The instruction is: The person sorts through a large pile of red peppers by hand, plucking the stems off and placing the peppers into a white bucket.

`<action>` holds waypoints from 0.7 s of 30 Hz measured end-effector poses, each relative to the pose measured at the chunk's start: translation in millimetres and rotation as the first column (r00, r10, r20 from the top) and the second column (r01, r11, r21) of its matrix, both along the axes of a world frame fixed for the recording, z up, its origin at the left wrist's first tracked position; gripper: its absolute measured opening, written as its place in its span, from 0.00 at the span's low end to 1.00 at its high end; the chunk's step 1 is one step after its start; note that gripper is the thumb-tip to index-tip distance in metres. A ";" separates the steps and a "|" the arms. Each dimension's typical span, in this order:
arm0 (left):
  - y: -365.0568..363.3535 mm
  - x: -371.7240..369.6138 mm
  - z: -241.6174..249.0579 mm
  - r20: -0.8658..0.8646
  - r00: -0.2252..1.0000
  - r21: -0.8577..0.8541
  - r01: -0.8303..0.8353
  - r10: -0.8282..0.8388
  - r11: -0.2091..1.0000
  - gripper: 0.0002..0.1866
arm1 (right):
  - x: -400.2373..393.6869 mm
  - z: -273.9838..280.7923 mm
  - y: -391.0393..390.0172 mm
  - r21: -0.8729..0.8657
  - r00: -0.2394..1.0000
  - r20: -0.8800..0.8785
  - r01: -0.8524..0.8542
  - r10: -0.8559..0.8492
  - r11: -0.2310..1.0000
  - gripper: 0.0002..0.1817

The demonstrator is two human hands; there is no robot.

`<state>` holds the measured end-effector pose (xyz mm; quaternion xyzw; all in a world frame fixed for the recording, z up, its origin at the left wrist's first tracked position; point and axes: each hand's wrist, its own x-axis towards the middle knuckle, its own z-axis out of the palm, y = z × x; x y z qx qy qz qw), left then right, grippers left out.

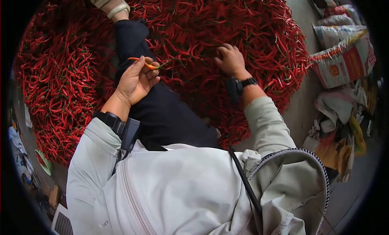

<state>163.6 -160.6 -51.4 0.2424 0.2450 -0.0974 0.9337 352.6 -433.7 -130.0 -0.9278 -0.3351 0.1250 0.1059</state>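
Between the thumb and fingers of my left hand (135, 81) is an orange-red chili pepper (150, 66) with a green stem. That hand is above my dark trouser leg, palm turned up. My right hand (231, 61) is over the large pile of red chilies (194, 28), its fingers bent and apart, with nothing visible in them. A second heap of red chilies (60, 93) lies to the left of my leg. Dark devices are strapped to both my wrists.
My outstretched leg with a sandalled foot (111, 4) crosses the chilies. Printed sacks (340, 57) and crumpled bags (338, 103) lie at the right. A green bowl (43, 162) stands at the lower left, above a piece of wood (54, 195).
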 end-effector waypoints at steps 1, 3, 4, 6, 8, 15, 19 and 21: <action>0.5 -1.0 1.6 -0.004 1.000 0.005 -0.011 0.011 1.000 0.12 | 3.4 -7.0 8.6 0.088 0.999 0.031 -0.023 0.021 0.996 0.26; 1.0 -3.0 4.9 -0.013 1.000 0.015 -0.016 0.016 1.000 0.12 | -11.6 -24.4 28.7 -0.003 0.986 0.106 -0.126 0.126 0.992 0.30; 1.4 -3.6 6.6 -0.017 1.000 0.020 -0.024 0.024 1.000 0.12 | -20.8 -34.6 40.1 -0.107 0.958 0.175 -0.211 0.227 0.972 0.33; 1.0 -4.8 9.0 -0.001 1.000 0.005 -0.011 0.011 1.000 0.11 | -36.7 -44.7 52.7 -0.129 0.973 0.062 -0.215 0.224 0.968 0.39; 0.8 -5.2 9.7 -0.008 1.000 0.008 -0.019 0.019 1.000 0.11 | -54.4 -32.2 53.9 -0.244 0.973 -0.166 -0.198 0.160 0.949 0.33; -2.1 -2.8 7.4 -0.008 1.000 0.010 -0.024 0.024 1.000 0.11 | -100.1 -16.9 -47.3 -0.239 0.885 -0.002 -0.452 0.465 0.859 0.13; -2.7 0.5 7.3 0.015 1.000 0.004 0.006 -0.006 1.000 0.11 | -80.5 16.9 -54.9 -0.267 0.914 -0.140 -0.405 0.380 0.875 0.10; -4.3 2.2 8.7 -0.028 1.000 0.021 0.003 -0.002 1.000 0.12 | -51.0 22.9 -42.9 -0.144 0.948 -0.197 -0.279 0.249 0.949 0.10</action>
